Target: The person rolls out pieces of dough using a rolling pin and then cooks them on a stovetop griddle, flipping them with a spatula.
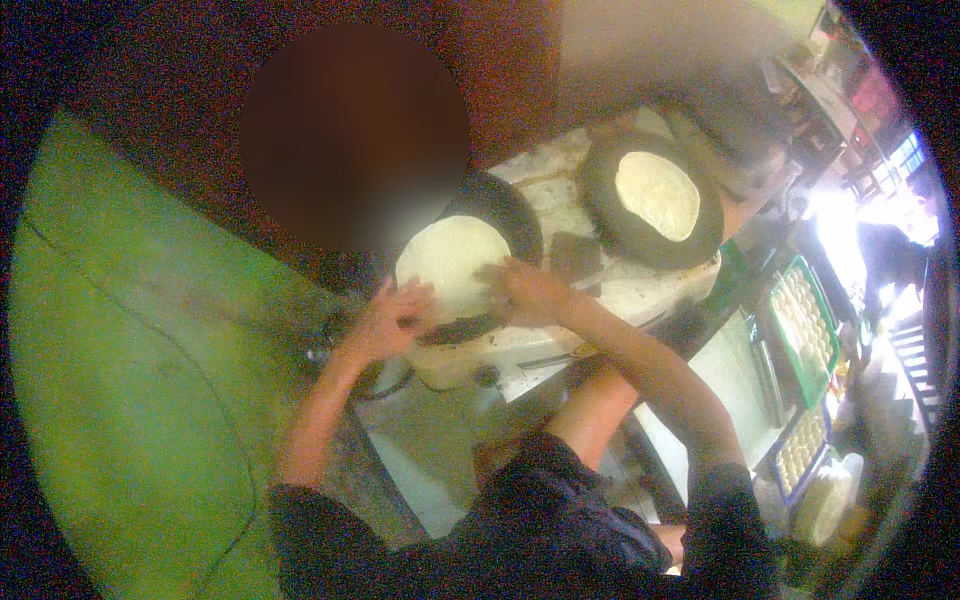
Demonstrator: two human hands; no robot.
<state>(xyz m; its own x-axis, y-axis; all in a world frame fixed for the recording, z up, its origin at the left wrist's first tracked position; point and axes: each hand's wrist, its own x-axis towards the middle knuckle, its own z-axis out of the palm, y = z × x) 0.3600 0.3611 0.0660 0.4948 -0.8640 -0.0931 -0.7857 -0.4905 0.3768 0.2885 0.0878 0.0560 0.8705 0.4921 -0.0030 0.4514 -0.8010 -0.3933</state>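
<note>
A pale, thin round of dough (pixel 454 259) is spread between my two hands, over a dark round griddle (pixel 514 214). My left hand (pixel 394 319) has its fingers at the near left edge of the round. At its right edge my right hand (pixel 529 292) grips, the fingertips blurred by motion. The round covers much of the griddle, and whether its underside touches the metal is hard to see. On a second dark griddle (pixel 596 217), farther right, lies another flat dough round (pixel 660 195), somewhat oval and pale.
Both griddles sit on a stained, light-coloured stove top (pixel 562 161). To the right, a green tray (pixel 806 330) and a blue-edged tray (pixel 802 454) hold rows of small dough balls. A rolling pin (pixel 769 382) lies by the green tray. At left is a green wall (pixel 135 360) with a hanging cord.
</note>
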